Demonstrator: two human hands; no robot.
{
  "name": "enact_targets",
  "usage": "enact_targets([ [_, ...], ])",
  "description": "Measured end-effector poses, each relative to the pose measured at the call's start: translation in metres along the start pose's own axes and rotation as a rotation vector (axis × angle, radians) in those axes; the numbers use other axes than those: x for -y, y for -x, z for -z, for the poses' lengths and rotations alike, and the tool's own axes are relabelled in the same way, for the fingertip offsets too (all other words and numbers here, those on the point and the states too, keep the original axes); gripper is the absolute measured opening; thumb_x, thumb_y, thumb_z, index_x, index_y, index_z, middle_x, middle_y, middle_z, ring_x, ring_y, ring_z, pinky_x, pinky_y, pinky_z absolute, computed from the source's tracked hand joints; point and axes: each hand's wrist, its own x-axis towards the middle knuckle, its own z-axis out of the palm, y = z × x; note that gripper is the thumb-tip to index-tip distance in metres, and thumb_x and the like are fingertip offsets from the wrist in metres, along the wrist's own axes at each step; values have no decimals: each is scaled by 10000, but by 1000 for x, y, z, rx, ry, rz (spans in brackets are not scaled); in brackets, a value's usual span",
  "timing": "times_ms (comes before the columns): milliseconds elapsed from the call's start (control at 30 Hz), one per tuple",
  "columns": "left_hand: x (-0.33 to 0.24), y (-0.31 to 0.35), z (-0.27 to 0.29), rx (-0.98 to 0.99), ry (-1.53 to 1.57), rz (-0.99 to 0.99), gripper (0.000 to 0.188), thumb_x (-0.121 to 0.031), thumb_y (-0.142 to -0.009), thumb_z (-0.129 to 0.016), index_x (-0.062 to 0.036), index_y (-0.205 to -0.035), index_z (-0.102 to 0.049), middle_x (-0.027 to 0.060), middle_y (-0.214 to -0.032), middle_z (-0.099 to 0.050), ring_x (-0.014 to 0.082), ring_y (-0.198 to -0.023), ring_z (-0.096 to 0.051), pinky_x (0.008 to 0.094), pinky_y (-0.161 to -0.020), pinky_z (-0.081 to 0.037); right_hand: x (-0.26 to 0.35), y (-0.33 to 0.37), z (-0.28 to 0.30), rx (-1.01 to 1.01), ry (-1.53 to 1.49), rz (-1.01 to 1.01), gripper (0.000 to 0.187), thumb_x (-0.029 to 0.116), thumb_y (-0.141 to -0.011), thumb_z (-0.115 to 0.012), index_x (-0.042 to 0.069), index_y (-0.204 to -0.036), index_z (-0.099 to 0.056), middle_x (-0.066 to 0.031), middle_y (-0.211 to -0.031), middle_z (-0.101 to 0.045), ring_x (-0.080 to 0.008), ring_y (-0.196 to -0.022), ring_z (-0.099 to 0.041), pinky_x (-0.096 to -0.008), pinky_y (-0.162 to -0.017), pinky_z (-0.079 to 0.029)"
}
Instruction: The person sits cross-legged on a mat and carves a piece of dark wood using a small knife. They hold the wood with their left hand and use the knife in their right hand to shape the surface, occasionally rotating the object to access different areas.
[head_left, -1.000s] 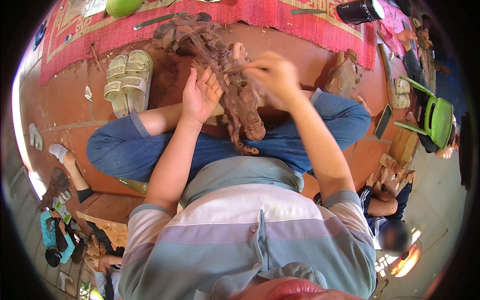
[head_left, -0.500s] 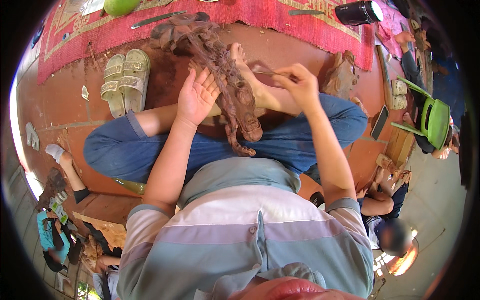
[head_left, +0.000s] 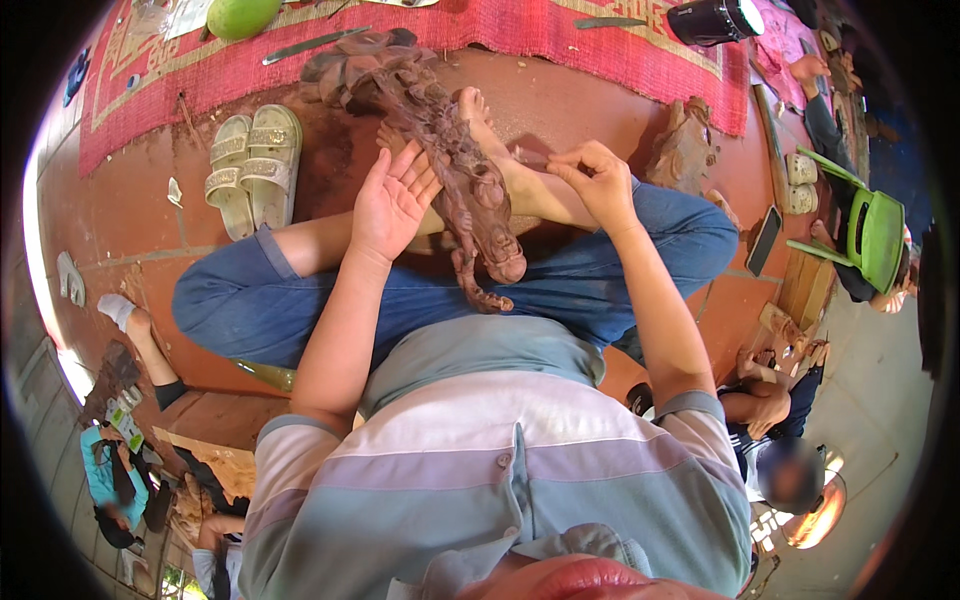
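A dark brown wood carving (head_left: pixel 455 165), long and knotted, lies slantwise across my crossed legs, its broad flared end away from me. A rounded, head-like form shows at the near end. My left hand (head_left: pixel 393 203) is open, palm up, with the fingertips at the carving's left side; whether they bear its weight cannot be told. To the right of the carving, my right hand (head_left: pixel 597 182) pinches a thin stick-like tool (head_left: pixel 533 158), held apart from the wood. The tool's tip is blurred, so its kind is unclear.
Sandals (head_left: pixel 268 165) stand left on the tiled floor. Ahead lies a red patterned mat (head_left: pixel 520 25) with a green round fruit (head_left: pixel 243 15), flat blades and a black cylinder (head_left: pixel 712 22). Another carved piece (head_left: pixel 684 142), a phone (head_left: pixel 763 240) and a green chair (head_left: pixel 874 240) are right. Other people sit nearby.
My right hand has drawn slightly back toward me, and the thin tool has shifted with it. The left hand and the carving stay nearly where they were.
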Motion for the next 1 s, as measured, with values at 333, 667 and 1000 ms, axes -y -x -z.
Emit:
enact_targets([
  [333,3,0,6,-61,51,-3,578,-451,-961,-428,-14,-1340,-434,99,-1183,-575,228,-1177,-511,361,-1023,-382,78,-69,-88,77,215,301,130,244,-746,-713,154,-839,-710,-25,-834,-650,-239,-786,-621,-345,-661,-491],
  [667,4,2,-2,34,4,-11,707,-519,-950,-384,18,-1406,-321,178,-1409,-384,271,-1257,-436,371,-1091,-289,56,-43,-19,126,151,164,121,235,-748,-717,128,-804,-715,-48,-792,-655,-239,-751,-637,-341,-662,-495],
  [1000,0,5,-5,-22,41,16,735,-541,-937,-391,18,-1409,-314,173,-1407,-394,261,-1272,-418,387,-1105,-266,58,-44,-57,137,188,151,137,266,-756,-718,140,-812,-722,-44,-797,-654,-231,-728,-634,-339,-656,-492],
])
